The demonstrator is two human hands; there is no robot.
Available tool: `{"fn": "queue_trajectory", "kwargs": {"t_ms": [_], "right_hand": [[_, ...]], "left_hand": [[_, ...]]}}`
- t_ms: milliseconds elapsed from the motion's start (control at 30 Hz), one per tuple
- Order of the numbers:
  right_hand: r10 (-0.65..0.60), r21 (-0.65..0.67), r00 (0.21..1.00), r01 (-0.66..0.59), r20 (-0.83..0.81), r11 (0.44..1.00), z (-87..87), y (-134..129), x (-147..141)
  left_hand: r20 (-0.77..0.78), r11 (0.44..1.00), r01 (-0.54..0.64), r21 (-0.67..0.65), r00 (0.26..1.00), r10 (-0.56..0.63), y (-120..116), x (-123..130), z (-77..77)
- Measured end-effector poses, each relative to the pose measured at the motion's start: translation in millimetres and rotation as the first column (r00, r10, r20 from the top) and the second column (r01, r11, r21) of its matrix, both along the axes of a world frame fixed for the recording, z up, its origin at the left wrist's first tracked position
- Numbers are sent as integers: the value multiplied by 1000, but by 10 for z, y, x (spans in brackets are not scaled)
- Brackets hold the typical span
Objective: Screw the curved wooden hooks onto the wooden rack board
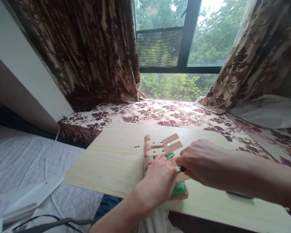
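On a pale board lies a green-topped block (180,188) with brownish sides and white lettering, crossed by several light pink-beige strips (157,151). The strips curl up at their left ends, show small dark holes and rise at their right ends. My left hand (161,173) is closed over a nearer strip, its fingers pressed down onto the block. At the block's right side my right hand (199,160) is closed round a small black-handled tool (183,169), mostly hidden by the fingers. It touches the right end of a strip.
The pale wood-grain tabletop (99,161) carries a small grey sliver (136,146) and crumbs. A dark flat object (240,194) lies under my right forearm. Behind stand a flower-patterned ledge (184,111), curtains (99,48) and a window. A bed (19,155) with a cable is at left.
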State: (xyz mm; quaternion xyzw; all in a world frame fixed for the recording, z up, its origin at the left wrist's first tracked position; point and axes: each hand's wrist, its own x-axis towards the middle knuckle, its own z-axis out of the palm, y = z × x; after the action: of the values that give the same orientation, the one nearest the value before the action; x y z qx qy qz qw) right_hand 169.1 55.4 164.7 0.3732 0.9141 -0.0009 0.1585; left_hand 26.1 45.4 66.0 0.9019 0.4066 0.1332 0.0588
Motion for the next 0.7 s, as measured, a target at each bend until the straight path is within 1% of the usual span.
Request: {"fn": "queue_trajectory", "kwargs": {"t_ms": [133,200,300,367,467,533,633,700], "right_hand": [[-11,-39,999,13,49,999,111,-18,-100],[-22,-59,997,26,76,998,135,-21,-133],[-3,-42,999,5,54,999,79,-16,-108],[15,7,1000,-15,11,1000,14,-10,-59],[-14,60,999,16,-33,998,-12,-11,-12],[-9,24,1000,9,-3,1000,47,-22,-19],[46,-36,999,-46,12,998,167,-39,-63],[51,-50,999,-50,11,997,192,-33,-81]], "left_hand": [[2,1000,-3,1,1000,3,12,-1,-18],[3,1000,-3,-5,1000,3,14,3,-20],[4,1000,-1,-10,1000,1,7,11,-7],[0,1000,-1,-11,1000,1,-2,15,8],[0,1000,-12,-8,1000,12,-13,17,28],[7,1000,-29,-4,1000,29,-17,18,38],[22,998,-70,6,997,70,-19,26,43],[33,996,-90,10,995,90,-17,36,37]]}}
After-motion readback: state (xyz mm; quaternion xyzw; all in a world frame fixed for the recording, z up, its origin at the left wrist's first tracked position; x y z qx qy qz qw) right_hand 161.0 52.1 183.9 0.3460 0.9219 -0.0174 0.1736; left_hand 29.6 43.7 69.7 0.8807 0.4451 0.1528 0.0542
